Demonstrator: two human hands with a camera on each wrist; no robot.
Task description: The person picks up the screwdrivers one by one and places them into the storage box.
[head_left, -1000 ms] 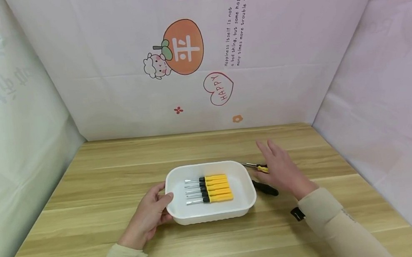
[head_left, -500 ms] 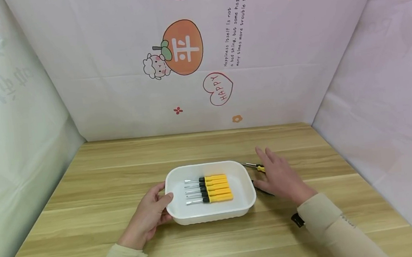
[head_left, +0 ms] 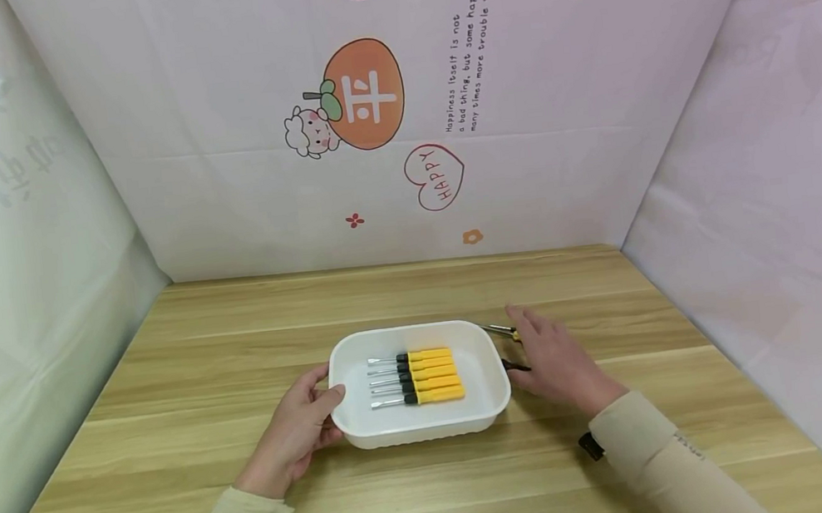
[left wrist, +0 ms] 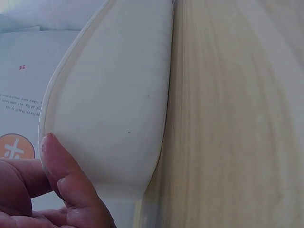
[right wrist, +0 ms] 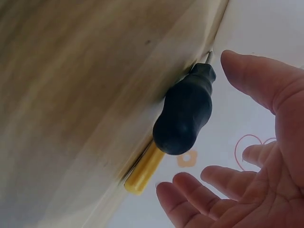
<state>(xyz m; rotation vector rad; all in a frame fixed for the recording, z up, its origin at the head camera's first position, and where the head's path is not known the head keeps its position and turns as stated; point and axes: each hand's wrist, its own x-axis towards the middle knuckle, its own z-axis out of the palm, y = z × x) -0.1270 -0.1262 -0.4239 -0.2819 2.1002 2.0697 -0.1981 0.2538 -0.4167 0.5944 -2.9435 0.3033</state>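
Note:
A white plastic tray (head_left: 485, 374) sits on the wooden table, holding a row of several small screwdrivers (head_left: 434, 373) with yellow handles and black collars. My left hand (head_left: 295, 427) grips the tray's left end, its thumb over the rim; the left wrist view shows the thumb (left wrist: 71, 178) against the outer wall. Right of the tray, my right hand (head_left: 561, 366) hovers with spread fingers above a screwdriver with a bulbous black handle (right wrist: 183, 114). It does not hold it. Another screwdriver with a yellow handle (right wrist: 145, 171) lies just beyond, partly hidden by my right hand in the head view.
The wooden table (head_left: 436, 496) runs back to a white printed sheet (head_left: 286, 211) hanging upright behind it. White sheets also stand along the left side (head_left: 22, 272) and right side (head_left: 773, 193).
My right hand has come lower and slightly left, now covering most of the black screwdriver handle in the head view. My left hand and the tray have stayed in place.

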